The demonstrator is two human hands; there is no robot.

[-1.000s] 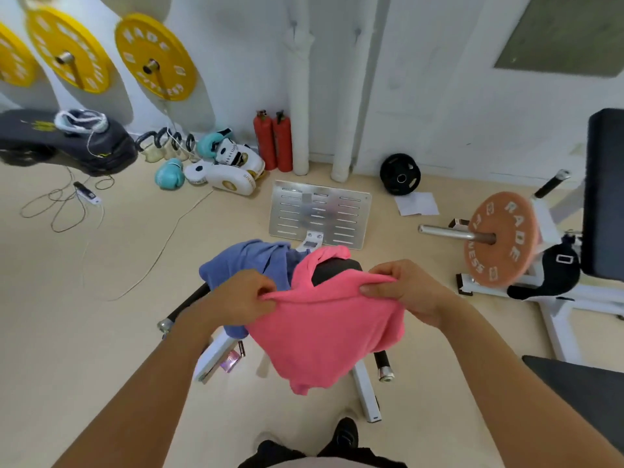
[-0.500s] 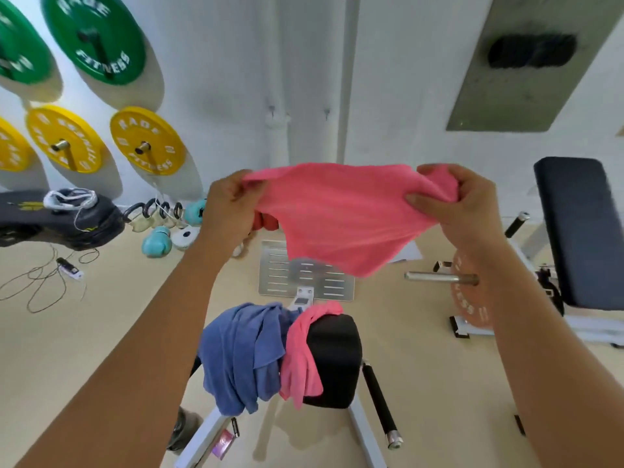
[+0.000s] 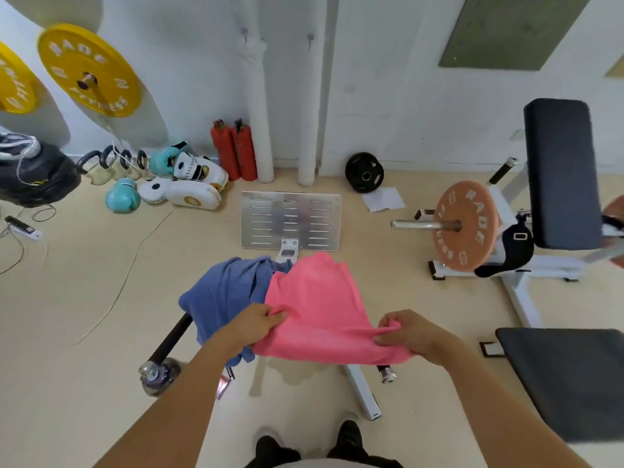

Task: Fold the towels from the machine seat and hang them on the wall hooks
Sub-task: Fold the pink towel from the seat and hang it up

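Note:
A pink towel (image 3: pixel 317 312) is stretched between both hands, its far part lying over the machine seat, which it hides. My left hand (image 3: pixel 256 324) pinches its near left corner, and my right hand (image 3: pixel 410 334) pinches the near right corner. A blue towel (image 3: pixel 223 295) lies crumpled on the seat's left side, partly under the pink one. Two small hooks (image 3: pixel 244 32) sit high on the white wall above the pipes.
A metal footplate (image 3: pixel 290 219) stands beyond the seat. An orange weight plate (image 3: pixel 467 226) on a bar and black pads (image 3: pixel 562 170) are at the right. Red extinguishers (image 3: pixel 233 150), boxing gloves and kettlebells line the wall. My feet (image 3: pixel 314 444) are below.
Half a second ago the pink towel was held up spread at chest height; both hands have now lowered it and laid it over the seat, still gripping its corners.

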